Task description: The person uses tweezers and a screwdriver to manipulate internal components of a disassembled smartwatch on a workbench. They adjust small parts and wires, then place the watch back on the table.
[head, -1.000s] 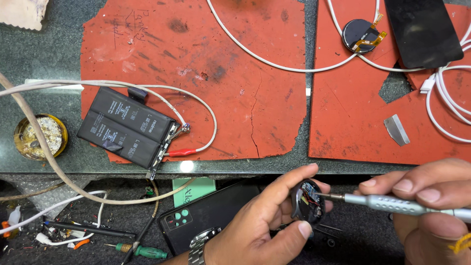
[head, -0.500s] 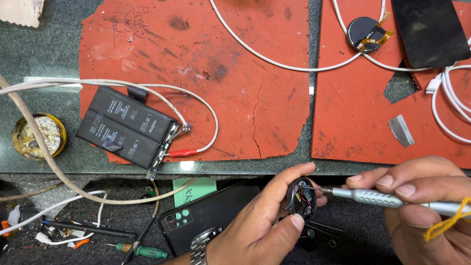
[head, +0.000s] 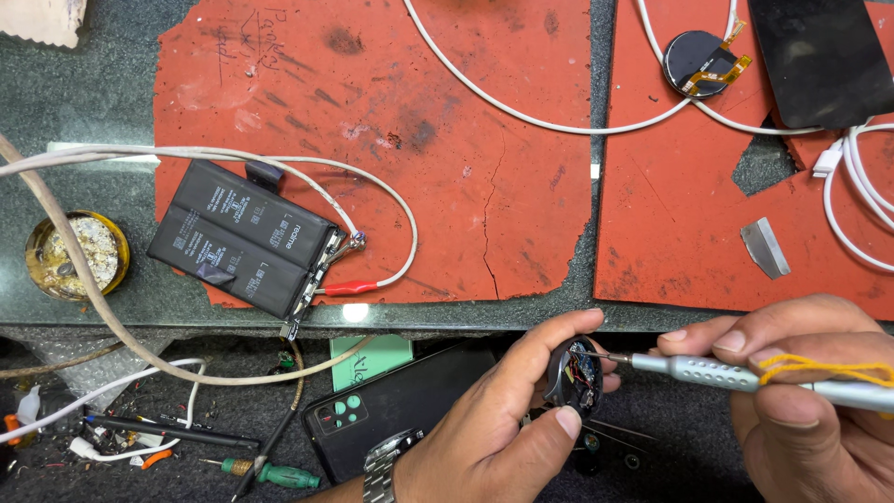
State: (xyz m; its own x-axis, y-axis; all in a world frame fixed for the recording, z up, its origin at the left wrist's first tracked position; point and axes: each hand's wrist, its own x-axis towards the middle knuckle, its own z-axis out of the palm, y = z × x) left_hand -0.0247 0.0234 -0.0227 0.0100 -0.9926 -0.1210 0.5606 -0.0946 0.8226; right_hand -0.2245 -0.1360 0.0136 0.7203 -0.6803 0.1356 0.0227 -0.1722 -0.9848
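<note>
My left hand (head: 498,419) pinches a small round watch body (head: 575,374), its open back with wiring turned to the right. My right hand (head: 801,401) grips a slim silver screwdriver (head: 717,373) with yellow thread wound round its shaft. The driver's tip touches the inside of the watch body. Both hands hover in front of the workbench edge, above a lower shelf.
Two red mats (head: 372,140) cover the bench. A black double battery (head: 244,237) with clip leads lies on the left mat. A round watch screen (head: 698,61), a dark phone panel (head: 819,56), white cables (head: 857,186) and a metal blade (head: 765,247) lie right. A black phone (head: 391,410) and small tools sit below.
The view has shifted slightly; both hands with watch body and screwdriver stay together, the driver tip still working in the open back.
</note>
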